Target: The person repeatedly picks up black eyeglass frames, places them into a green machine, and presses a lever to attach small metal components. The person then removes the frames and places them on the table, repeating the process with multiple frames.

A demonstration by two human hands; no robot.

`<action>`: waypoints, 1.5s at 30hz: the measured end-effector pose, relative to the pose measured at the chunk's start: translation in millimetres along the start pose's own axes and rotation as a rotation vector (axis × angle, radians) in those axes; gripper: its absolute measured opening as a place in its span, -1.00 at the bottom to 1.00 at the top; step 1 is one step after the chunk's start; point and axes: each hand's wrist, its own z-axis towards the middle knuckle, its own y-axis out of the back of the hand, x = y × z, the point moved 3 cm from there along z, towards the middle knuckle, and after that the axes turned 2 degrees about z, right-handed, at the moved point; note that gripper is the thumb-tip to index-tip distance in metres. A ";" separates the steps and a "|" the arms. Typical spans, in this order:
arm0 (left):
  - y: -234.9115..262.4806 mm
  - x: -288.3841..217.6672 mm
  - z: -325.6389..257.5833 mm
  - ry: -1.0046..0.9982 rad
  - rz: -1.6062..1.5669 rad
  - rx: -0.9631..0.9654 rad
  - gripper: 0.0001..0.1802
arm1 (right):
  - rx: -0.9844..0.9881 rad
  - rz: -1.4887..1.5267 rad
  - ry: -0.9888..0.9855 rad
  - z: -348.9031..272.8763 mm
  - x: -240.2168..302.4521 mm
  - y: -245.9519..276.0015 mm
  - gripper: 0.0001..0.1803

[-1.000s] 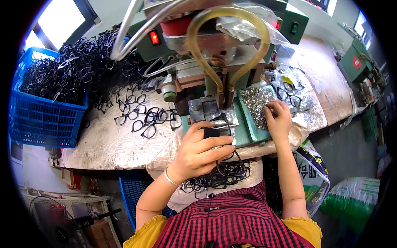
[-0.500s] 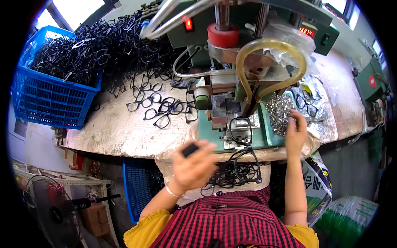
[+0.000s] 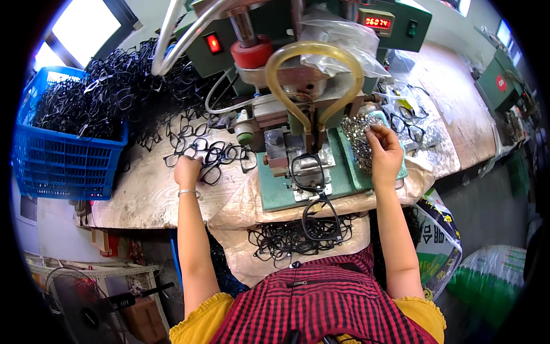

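My left hand [image 3: 188, 170] is closed, its fingers curled onto the loose black eyeglass frames [image 3: 220, 153] on the table, left of the press; its fingertips are partly hidden. My right hand [image 3: 387, 156] is over the green tray [image 3: 350, 181], thumb and fingers pinched together at the heap of small shiny metal pieces [image 3: 359, 142]. Anything in that pinch is too small to make out. Between my hands, one black eyeglass frame [image 3: 314, 190] rests at the press's metal fixture [image 3: 327, 156], its nearer rim hanging past the table edge. Neither hand touches it.
Many black frames overfill a blue basket [image 3: 69, 163] at left. More frames lie on the cloth [image 3: 235, 252] above my lap. The green press [image 3: 321, 86] with its looped hose [image 3: 358, 69] stands in the middle. Bagged frames [image 3: 408, 127] lie beyond the tray.
My left hand has gone from above the lap forward and left to the loose frames. My right hand stays at the metal pieces, its fingers drawn together. The whole view has shifted.
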 end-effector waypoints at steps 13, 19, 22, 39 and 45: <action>65.9 -46.9 -82.3 -0.420 -1.399 -0.050 -0.86 | 0.195 -0.379 0.191 -39.6 80.7 9.4 -0.86; 49.9 -82.1 -134.6 -0.416 -1.532 0.044 -0.88 | 0.333 -0.093 0.174 -35.7 75.9 -73.7 -0.69; 22.7 -73.4 -161.2 -0.274 -1.712 0.080 -0.80 | 0.303 -0.042 0.094 -47.3 74.8 -74.8 -0.54; 166.7 -154.9 -245.6 -1.288 -1.308 -0.190 -0.90 | 0.494 -0.029 -0.039 -48.3 107.6 -63.2 -0.56; 130.0 -174.5 -265.5 -1.718 -0.838 -0.334 -0.73 | 0.206 -1.104 0.364 -10.5 34.0 11.7 -0.73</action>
